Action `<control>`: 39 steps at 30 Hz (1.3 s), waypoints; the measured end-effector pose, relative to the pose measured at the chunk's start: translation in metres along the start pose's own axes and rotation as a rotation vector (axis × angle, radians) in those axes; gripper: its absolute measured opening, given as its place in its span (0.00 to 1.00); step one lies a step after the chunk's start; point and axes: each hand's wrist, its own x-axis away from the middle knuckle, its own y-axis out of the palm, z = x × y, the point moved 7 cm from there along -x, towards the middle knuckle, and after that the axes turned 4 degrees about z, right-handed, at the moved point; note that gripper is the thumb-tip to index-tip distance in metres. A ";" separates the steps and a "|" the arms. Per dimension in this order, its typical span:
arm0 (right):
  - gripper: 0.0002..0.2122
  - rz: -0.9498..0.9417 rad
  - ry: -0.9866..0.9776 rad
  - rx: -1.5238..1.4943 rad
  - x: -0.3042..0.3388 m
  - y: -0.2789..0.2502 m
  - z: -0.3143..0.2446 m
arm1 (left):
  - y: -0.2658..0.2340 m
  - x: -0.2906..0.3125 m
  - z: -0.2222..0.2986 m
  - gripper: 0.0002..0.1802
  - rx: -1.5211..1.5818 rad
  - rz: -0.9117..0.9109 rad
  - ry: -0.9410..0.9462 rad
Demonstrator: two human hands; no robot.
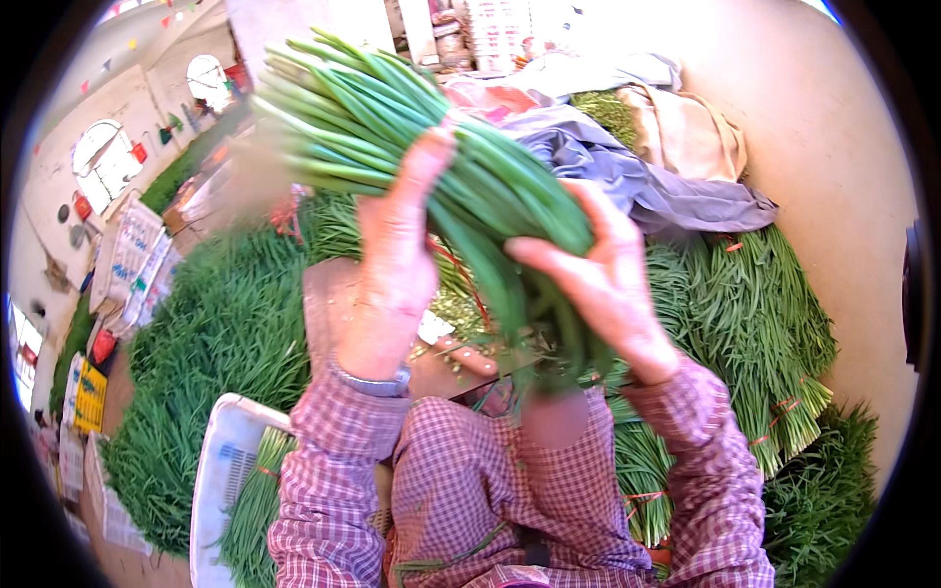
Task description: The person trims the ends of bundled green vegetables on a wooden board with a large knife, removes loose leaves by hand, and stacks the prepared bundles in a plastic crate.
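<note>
Raised in front of me is a thick bunch of chives [490, 162], its paler cut ends at the upper left and its dark leaves drooping at the lower right. My left hand [402, 230] wraps round its middle, thumb on top. My right hand [608, 279] grips the leafy part farther down, its thumb across the leaves. Below the bunch, a knife's wooden handle [466, 355] rests on a brown board [328, 304] among cut scraps. The blade is mostly hidden.
A large heap of green leaves [221, 353] spreads on the left beside a white plastic crate [218, 465] holding tied chives. On the right lie banded bundles [750, 333]. Grey cloth [627, 176] covers part of the pile near the wall. A yellow crate [86, 395] stands far left.
</note>
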 end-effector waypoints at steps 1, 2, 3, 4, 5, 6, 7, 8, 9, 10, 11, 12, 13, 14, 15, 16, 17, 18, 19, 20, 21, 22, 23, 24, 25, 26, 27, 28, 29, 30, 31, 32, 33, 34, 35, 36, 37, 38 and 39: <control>0.24 -0.053 -0.044 0.011 0.001 0.030 -0.010 | -0.020 -0.003 0.029 0.26 0.007 0.054 0.009; 0.26 -0.158 -0.130 0.082 0.003 0.055 -0.022 | -0.030 -0.005 0.052 0.24 0.031 0.049 -0.032; 0.29 -0.262 -0.215 0.149 0.007 0.077 -0.031 | -0.045 -0.008 0.074 0.22 0.051 0.046 -0.073; 0.30 -0.393 -0.143 -0.002 0.011 0.094 -0.033 | -0.077 -0.018 0.111 0.20 -0.172 0.088 0.045; 0.30 -0.512 -0.037 -0.115 0.016 0.107 -0.024 | -0.113 -0.029 0.132 0.18 -0.364 0.128 0.142; 0.29 -0.510 -0.088 -0.124 0.014 0.122 -0.026 | -0.132 -0.027 0.176 0.18 -0.454 0.034 0.066; 0.28 -0.506 -0.125 -0.103 0.012 0.133 -0.006 | -0.142 -0.022 0.198 0.17 -0.512 -0.059 -0.029; 0.26 -0.505 -0.185 0.153 0.017 0.136 0.040 | -0.130 -0.010 0.203 0.19 -0.574 -0.137 -0.029; 0.23 -0.493 -0.250 0.412 0.024 0.135 0.083 | -0.139 -0.010 0.207 0.27 -0.904 -0.169 -0.027; 0.22 -0.494 -0.183 0.617 0.040 0.137 0.113 | -0.141 0.000 0.199 0.34 -0.884 -0.212 -0.127; 0.20 -0.495 -0.112 0.815 0.062 0.141 0.143 | -0.145 0.011 0.183 0.42 -0.866 -0.251 -0.232; 0.21 -0.515 -0.075 0.841 0.078 0.152 0.167 | -0.150 0.016 0.177 0.48 -0.975 -0.345 -0.296; 0.22 -0.539 -0.031 0.882 0.091 0.160 0.188 | -0.166 0.019 0.156 0.55 -1.067 -0.442 -0.369; 0.21 -0.539 -0.016 0.900 0.098 0.160 0.199 | -0.184 0.024 0.126 0.58 -1.104 -0.492 -0.425; 0.21 -0.539 0.003 0.912 0.107 0.161 0.209 | -0.202 0.034 0.092 0.61 -1.143 -0.544 -0.487; 0.20 -0.537 0.030 0.938 0.111 0.156 0.217 | -0.219 0.046 0.051 0.63 -1.034 -0.588 -0.535; 0.19 -0.541 0.055 0.961 0.112 0.155 0.222 | -0.235 0.059 0.015 0.64 -0.931 -0.627 -0.584; 0.18 -0.550 0.072 0.964 0.111 0.163 0.221 | -0.250 0.074 -0.005 0.65 -0.941 -0.627 -0.656; 0.17 -0.566 0.095 0.968 0.113 0.172 0.222 | -0.270 0.090 -0.023 0.66 -0.945 -0.623 -0.737; 0.16 -0.577 0.094 0.986 0.113 0.176 0.223 | -0.289 0.104 -0.043 0.66 -0.928 -0.630 -0.723; 0.15 -0.568 0.085 0.959 0.114 0.175 0.226 | -0.290 0.109 -0.054 0.66 -0.909 -0.641 -0.705; 0.15 -0.560 0.076 0.930 0.115 0.175 0.229 | -0.298 0.110 -0.058 0.71 -0.902 -0.652 -0.744; 0.15 -0.552 0.066 0.898 0.116 0.176 0.230 | -0.312 0.107 -0.057 0.73 -0.995 -0.622 -0.736; 0.14 -0.575 0.118 0.914 0.113 0.176 0.222 | -0.328 0.107 -0.050 0.75 -1.089 -0.583 -0.733; 0.14 -0.562 0.121 0.879 0.109 0.167 0.220 | -0.327 0.099 -0.045 0.77 -1.179 -0.556 -0.716; 0.14 -0.548 0.114 0.860 0.108 0.163 0.223 | -0.322 0.087 -0.033 0.81 -1.317 -0.583 -0.595; 0.14 -0.526 0.106 0.844 0.105 0.158 0.224 | -0.317 0.076 -0.024 0.82 -1.482 -0.579 -0.651; 0.14 -0.532 0.127 0.828 0.103 0.155 0.223 | -0.305 0.067 -0.014 0.81 -1.601 -0.557 -0.540; 0.14 -0.543 0.142 0.797 0.101 0.156 0.214 | -0.292 0.062 0.002 0.81 -1.730 -0.521 -0.430; 0.14 -0.555 0.159 0.766 0.101 0.158 0.208 | -0.273 0.062 0.011 0.79 -1.779 -0.456 -0.305; 0.15 -0.568 0.200 0.708 0.102 0.160 0.209 | -0.253 0.065 0.009 0.77 -1.824 -0.392 -0.263; 0.15 -0.577 0.239 0.655 0.102 0.160 0.210 | -0.236 0.072 -0.004 0.77 -1.848 -0.391 -0.219; 0.16 -0.587 0.276 0.591 0.103 0.163 0.211 | -0.219 0.082 -0.015 0.76 -1.881 -0.387 -0.176; 0.17 -0.560 0.309 0.571 0.104 0.161 0.214 | -0.206 0.098 -0.035 0.77 -1.909 -0.373 -0.126; 0.18 -0.541 0.325 0.516 0.105 0.158 0.212 | -0.199 0.112 -0.057 0.77 -1.930 -0.360 -0.072; 0.18 -0.522 0.336 0.458 0.107 0.156 0.204 | -0.206 0.118 -0.073 0.78 -1.868 -0.275 -0.108; 0.19 -0.505 0.348 0.395 0.108 0.155 0.193 | -0.212 0.116 -0.075 0.78 -1.916 -0.243 -0.123; 0.19 -0.521 0.342 0.383 0.109 0.151 0.180 | -0.217 0.112 -0.077 0.78 -1.963 -0.211 -0.138; 0.18 -0.494 0.305 0.395 0.110 0.140 0.174 | -0.217 0.108 -0.083 0.78 -1.996 -0.187 -0.153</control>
